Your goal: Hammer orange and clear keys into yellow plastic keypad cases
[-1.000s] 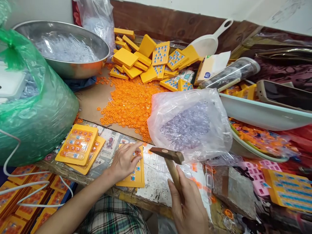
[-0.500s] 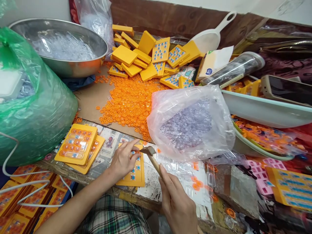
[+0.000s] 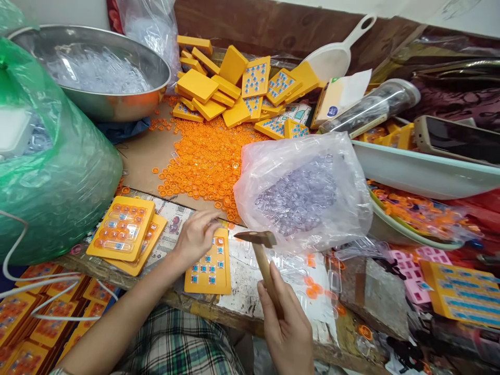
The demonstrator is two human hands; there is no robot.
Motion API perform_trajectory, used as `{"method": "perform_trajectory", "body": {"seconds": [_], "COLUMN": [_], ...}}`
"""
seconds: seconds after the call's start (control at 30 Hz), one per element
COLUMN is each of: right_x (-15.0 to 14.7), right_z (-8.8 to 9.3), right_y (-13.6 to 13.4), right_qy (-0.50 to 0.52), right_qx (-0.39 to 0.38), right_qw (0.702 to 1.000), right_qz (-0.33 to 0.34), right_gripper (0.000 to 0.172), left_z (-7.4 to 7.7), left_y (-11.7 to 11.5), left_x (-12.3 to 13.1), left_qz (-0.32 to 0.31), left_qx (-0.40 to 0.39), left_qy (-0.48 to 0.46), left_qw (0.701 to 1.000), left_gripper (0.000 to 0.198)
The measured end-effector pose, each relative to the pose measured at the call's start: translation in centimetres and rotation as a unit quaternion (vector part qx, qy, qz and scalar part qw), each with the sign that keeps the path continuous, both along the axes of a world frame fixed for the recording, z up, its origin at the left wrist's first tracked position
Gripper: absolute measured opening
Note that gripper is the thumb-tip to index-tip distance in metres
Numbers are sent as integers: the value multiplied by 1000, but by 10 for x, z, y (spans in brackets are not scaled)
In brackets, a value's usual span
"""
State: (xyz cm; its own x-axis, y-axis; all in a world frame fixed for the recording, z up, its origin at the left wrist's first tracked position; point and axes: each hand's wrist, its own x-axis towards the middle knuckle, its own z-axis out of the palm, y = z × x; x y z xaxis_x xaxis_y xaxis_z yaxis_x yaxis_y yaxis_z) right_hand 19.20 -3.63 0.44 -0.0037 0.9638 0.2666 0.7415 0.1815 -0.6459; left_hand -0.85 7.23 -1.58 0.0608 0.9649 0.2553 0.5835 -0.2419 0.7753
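Note:
My right hand (image 3: 287,317) is wrapped round the wooden handle of a small hammer (image 3: 269,284). The hammer's metal head is raised to the right of a yellow panel (image 3: 194,284), apart from it. Small blue-centred squares dot this panel, and one orange cap (image 3: 221,241) sits near its top right corner. My left hand (image 3: 196,235) hovers over the panel's upper left part, hiding that corner. Its fingers are bent and drawn together beside the lower edge of the pile of orange caps (image 3: 207,161); whatever is between the fingertips is hidden.
Two yellow panels with orange caps (image 3: 122,229) lie stacked at left, near a green bag (image 3: 58,172). A plastic bag of clear pieces (image 3: 300,192) stands right of the pile. Behind are a metal bowl (image 3: 117,101) and stacked yellow panels (image 3: 197,86). A stone block (image 3: 375,302) lies at right.
My left hand has lifted off the panel's top and moved slightly up towards the pile, uncovering an orange cap. The hammer has swung up and right, away from the panel.

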Motion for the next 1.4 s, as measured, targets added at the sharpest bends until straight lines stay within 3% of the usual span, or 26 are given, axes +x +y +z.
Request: {"method": "perform_trajectory", "body": {"seconds": [0.1,0.2,0.33,0.47,0.6,0.73,0.87,1.07,1.17,1.23,1.4], "right_x": [-2,-1,4,2,-4,-10,-14,-16,-17,-17,-13], "right_z": [-4,-9,-14,-15,-12,-7,0,6,3,-2,-14], "right_y": [-2,-7,-14,-15,-15,-13,-7,-2,-1,-1,-6], "right_qy": [82,129,157,151,92,39,-13,-75,-136,-110,91], "right_qx": [-41,-93,-128,-129,-95,-29,9,45,7,-20,-64], "right_qw": [995,984,973,976,991,999,999,992,987,991,994], "right_qz": [-48,-85,-107,-86,-38,2,47,90,86,76,0], "right_gripper": [49,49,51,50,51,52,53,59,57,53,47], "left_z": [3,2,-3,-4,2,8,2,-11,-13,-13,-14], "left_y": [33,51,52,51,38,2,-26,-29,-30,-31,-37], "left_x": [4,5,1,0,-3,-13,-18,-16,-16,-16,-12], "left_qz": [-2,-21,-34,-45,-56,-73,-87,-74,-54,-45,2], "left_qx": [1,-16,-33,-27,-9,26,32,41,37,30,18], "left_qy": [49,65,77,84,78,53,61,60,48,35,16], "left_qw": [999,998,996,995,995,996,994,995,997,998,1000], "left_gripper": [17,18,21,22,26,29,32,41,43,44,54]}}
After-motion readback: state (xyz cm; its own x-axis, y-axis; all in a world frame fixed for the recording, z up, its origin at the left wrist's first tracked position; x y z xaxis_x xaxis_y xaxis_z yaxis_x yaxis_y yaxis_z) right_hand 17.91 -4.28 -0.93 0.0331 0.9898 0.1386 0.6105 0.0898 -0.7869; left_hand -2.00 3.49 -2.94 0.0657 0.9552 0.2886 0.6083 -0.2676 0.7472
